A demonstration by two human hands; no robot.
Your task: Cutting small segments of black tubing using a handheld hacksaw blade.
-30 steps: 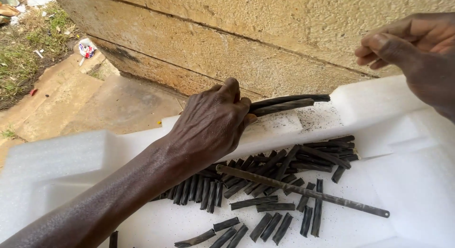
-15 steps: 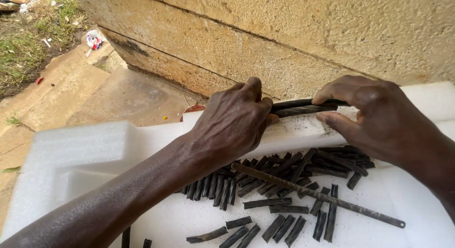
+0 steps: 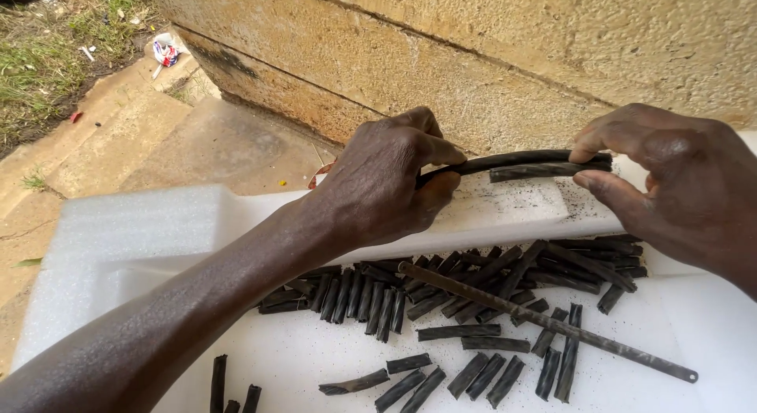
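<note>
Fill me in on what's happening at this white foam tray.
A person grips a long black tube with both hands, held level over the far rim of the white foam tray. The left hand clasps one end in a fist; the right hand pinches the other end, along with a short black piece lying against the tube. Many short cut black pieces lie in the tray below, with a thin dark blade resting across them. A concrete wall stands just behind.
</note>
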